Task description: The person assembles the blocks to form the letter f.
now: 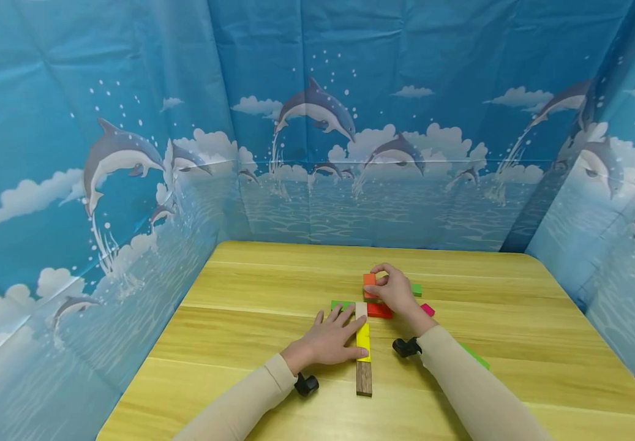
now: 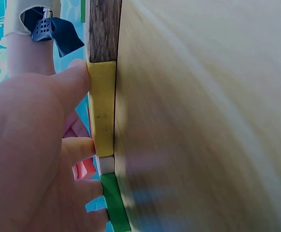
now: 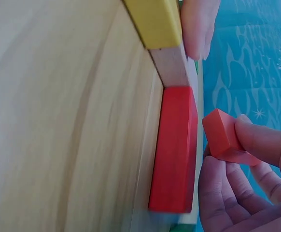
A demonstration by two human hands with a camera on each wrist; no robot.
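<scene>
Right hand: my right hand (image 1: 395, 293) has its fingertips pinched round a small orange wooden block (image 1: 369, 280), holding it up off the table, just past the flat red wooden block (image 3: 175, 147) lying under my palm.

Left hand: my left hand (image 1: 332, 338) lies flat with the fingers spread, thumb pushed against the side of the yellow wooden bar (image 1: 364, 341). Nothing gripped there, just pressing.

The row: yellow bar sits end to end with a dark walnut-brown wooden bar (image 1: 364, 377) on the side nearer me, and a short pale bare-wood block (image 1: 360, 309) on the far side. A green flat wooden block (image 1: 342, 304) lies just off my left fingertips.

How the orange block handles: looks light and rigid with smooth painted faces, so probably a bit slick. I'd say pinching two opposite flat faces is the safest hold.

Other bits: another green block (image 1: 416, 289) and a pink block (image 1: 428, 309) peek out beside my right hand.

Surface: light yellowish wood-grain table (image 1: 515, 318), flat and smooth, so blocks will likely slide if nudged.

Room: blue dolphin-and-clouds printed backdrop (image 1: 317, 122) wraps three sides of the table.
</scene>
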